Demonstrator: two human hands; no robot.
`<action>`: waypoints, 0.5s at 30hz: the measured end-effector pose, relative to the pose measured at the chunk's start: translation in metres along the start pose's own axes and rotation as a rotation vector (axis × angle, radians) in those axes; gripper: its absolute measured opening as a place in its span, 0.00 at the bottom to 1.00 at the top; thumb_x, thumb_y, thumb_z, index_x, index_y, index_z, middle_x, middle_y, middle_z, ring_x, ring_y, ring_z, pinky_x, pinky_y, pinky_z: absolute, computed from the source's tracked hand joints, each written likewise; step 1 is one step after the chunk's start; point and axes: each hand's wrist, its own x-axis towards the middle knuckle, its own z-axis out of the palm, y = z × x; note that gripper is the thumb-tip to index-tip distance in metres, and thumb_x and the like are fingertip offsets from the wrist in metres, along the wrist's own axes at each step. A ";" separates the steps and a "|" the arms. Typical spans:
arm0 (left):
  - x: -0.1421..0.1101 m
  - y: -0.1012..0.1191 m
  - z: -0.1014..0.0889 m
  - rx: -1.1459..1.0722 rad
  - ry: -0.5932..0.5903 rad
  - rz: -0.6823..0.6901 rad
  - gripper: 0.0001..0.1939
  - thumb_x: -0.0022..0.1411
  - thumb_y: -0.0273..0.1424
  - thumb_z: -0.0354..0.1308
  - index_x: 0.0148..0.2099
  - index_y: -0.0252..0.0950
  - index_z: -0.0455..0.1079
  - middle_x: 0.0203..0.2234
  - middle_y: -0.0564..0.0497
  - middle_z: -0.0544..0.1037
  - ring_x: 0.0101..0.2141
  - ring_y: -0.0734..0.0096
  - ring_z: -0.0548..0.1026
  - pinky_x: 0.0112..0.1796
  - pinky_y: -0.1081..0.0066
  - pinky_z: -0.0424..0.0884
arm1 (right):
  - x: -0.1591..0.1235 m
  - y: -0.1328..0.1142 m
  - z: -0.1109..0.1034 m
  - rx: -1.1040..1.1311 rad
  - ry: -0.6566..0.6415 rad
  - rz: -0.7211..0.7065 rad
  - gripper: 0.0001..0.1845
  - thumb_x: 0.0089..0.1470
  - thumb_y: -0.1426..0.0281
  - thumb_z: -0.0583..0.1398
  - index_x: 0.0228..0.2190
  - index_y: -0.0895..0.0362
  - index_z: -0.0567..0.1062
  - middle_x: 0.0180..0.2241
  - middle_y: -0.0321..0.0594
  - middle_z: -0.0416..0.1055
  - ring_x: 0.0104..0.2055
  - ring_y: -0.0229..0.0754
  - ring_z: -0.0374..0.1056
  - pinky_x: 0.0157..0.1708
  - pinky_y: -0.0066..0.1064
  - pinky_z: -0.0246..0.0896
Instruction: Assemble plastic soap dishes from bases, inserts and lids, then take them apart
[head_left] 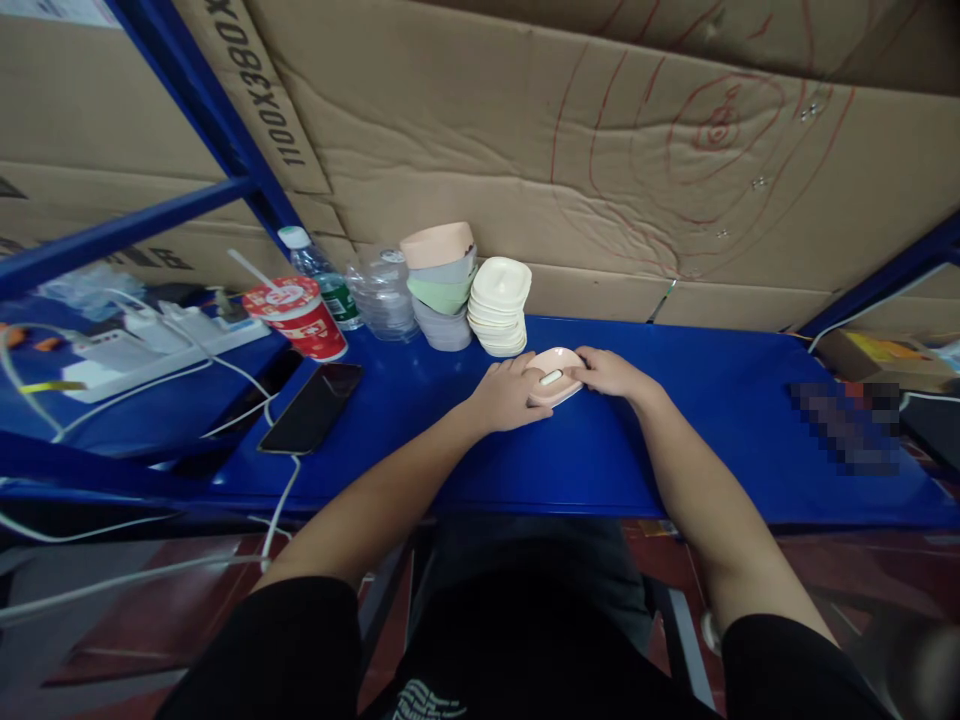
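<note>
A shallow pink dish (pixel 564 360) lies low over the blue table, with a pale oblong piece (pixel 550 377) at its middle. Whether that piece is loose or part of the dish I cannot tell. My left hand (pixel 504 393) is closed around the dish's left side, thumb along the near edge. On the opposite side, my right hand (pixel 609 373) pinches the rim, its fingertips reaching inward. Just behind the dish stands a stack of cream square dishes or lids (pixel 499 310). Left of that stack rises a pile of nested bowls (pixel 441 285) in pink, grey and green.
A red paper cup (pixel 309 325) with a straw, a water bottle (pixel 330 285) and clear plastic cups (pixel 386 300) stand at the back left. A phone (pixel 311 408), cables and a power strip (pixel 161 355) lie further left. A cardboard wall (pixel 480 130) closes off the table's back.
</note>
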 end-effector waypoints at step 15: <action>-0.007 -0.089 -0.053 -0.004 0.872 0.130 0.16 0.65 0.47 0.65 0.44 0.40 0.75 0.42 0.47 0.83 0.46 0.58 0.80 0.52 0.55 0.74 | 0.003 0.001 0.010 -0.091 0.048 -0.051 0.30 0.66 0.56 0.58 0.65 0.53 0.70 0.59 0.47 0.77 0.57 0.57 0.75 0.52 0.38 0.68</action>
